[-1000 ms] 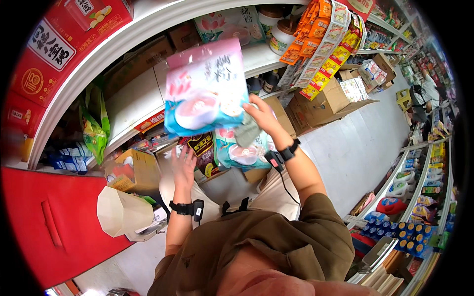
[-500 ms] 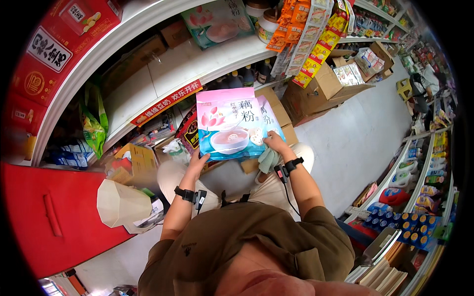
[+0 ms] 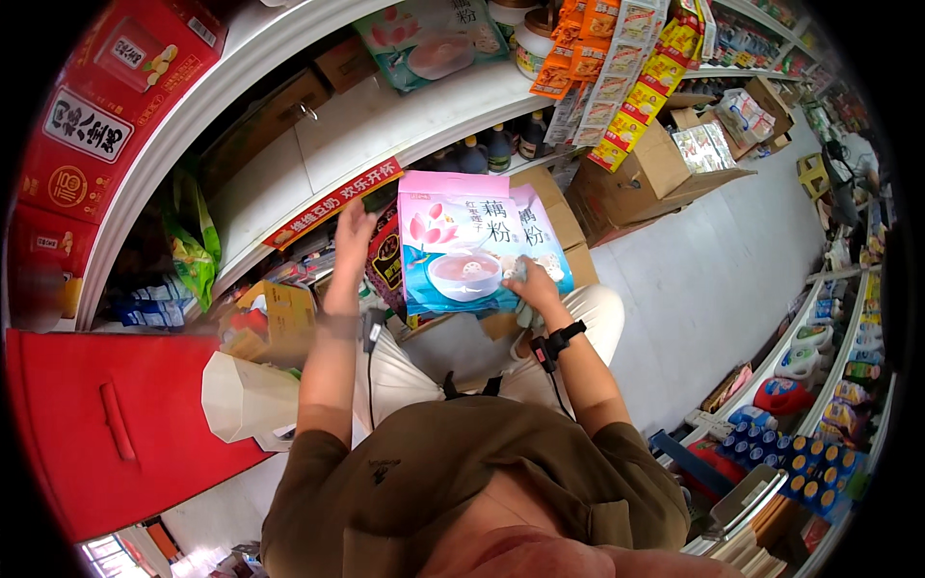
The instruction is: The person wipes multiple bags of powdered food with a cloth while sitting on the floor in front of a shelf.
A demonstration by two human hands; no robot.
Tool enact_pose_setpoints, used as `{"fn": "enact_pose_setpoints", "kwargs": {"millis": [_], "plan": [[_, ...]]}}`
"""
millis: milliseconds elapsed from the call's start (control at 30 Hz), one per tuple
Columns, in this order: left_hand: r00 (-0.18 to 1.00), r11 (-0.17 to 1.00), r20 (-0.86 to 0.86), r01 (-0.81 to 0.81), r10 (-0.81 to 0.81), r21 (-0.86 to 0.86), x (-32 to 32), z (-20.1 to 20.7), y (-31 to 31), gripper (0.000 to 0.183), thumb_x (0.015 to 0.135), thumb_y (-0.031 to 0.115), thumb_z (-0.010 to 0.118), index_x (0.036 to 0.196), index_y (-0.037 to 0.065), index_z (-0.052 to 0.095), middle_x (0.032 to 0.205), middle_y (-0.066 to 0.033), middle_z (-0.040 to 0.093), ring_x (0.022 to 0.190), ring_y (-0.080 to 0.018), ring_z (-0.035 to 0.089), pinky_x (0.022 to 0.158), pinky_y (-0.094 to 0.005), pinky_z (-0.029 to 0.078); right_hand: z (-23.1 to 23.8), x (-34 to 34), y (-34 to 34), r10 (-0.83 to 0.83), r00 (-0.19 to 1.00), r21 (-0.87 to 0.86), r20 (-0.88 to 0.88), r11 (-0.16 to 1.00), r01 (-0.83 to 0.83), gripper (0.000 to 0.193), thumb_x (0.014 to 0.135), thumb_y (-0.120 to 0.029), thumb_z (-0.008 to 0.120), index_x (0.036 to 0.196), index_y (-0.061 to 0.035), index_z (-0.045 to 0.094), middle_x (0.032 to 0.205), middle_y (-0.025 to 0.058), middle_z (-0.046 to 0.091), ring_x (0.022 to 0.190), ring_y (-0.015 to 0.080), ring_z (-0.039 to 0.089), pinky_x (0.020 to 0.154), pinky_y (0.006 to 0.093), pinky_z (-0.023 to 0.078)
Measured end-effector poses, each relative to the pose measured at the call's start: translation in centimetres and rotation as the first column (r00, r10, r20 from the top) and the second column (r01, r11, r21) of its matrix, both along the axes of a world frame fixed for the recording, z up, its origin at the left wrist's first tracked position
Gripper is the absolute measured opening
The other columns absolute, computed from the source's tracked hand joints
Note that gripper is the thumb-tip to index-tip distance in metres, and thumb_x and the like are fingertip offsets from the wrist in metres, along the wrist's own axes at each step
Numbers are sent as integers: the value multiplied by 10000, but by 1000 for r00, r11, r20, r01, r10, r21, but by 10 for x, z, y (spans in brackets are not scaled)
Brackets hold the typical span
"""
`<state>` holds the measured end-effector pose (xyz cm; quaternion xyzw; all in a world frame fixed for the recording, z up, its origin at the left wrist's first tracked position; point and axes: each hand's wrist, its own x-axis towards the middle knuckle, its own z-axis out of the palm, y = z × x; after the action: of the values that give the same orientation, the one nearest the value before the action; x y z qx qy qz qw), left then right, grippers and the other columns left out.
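Observation:
My right hand point(image 3: 535, 286) grips the lower right of two overlapping pink-and-blue powder bags point(image 3: 449, 241), its thumb over the front. Pink flowers and a bowl are printed on the front bag; the second one point(image 3: 545, 229) peeks out behind its right side. A grey-green cloth point(image 3: 526, 314) is bunched under the same hand. To the left of the bags, my left hand point(image 3: 355, 231) is raised beside the red shelf strip point(image 3: 332, 204), fingers stretched out and holding nothing. Its forearm is slightly blurred.
Above the bags runs a white shelf point(image 3: 361, 125) with a similar bag point(image 3: 434, 43) at its back. Seasoning sachet strips point(image 3: 636, 91) hang at its right end. Cardboard boxes point(image 3: 641, 178) stand on the floor. A red cabinet point(image 3: 106, 424) and a cream bin point(image 3: 246, 400) are at left.
My left hand has let go of the bags' lower left corner and moved up and left toward the shelf edge. The right hand keeps hold of the bags.

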<state>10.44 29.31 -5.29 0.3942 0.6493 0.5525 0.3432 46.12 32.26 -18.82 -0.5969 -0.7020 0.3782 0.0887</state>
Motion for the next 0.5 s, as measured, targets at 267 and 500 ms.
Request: {"fn": "enact_pose_setpoints", "kwargs": {"millis": [267, 500], "plan": [[984, 999, 174, 19, -26, 40, -3, 49, 126, 601, 953, 228, 588, 1456, 16, 338, 1418, -125, 459, 1310, -228, 433, 1113, -397, 299, -4, -7, -12, -47, 998, -91, -44, 995, 43, 846, 706, -404, 816, 1390, -63, 451, 1328, 278, 488, 1175, 428, 530, 950, 447, 468], [948, 1000, 317, 1, -7, 20, -18, 17, 228, 396, 930, 180, 585, 1296, 57, 499, 1197, -46, 547, 1140, -157, 505, 932, -321, 399, 7, -1, -7, -59, 992, -116, -110, 992, 46, 830, 708, -355, 815, 1378, -37, 442, 1350, 272, 470, 1111, 430, 571, 894, 457, 497]]}}
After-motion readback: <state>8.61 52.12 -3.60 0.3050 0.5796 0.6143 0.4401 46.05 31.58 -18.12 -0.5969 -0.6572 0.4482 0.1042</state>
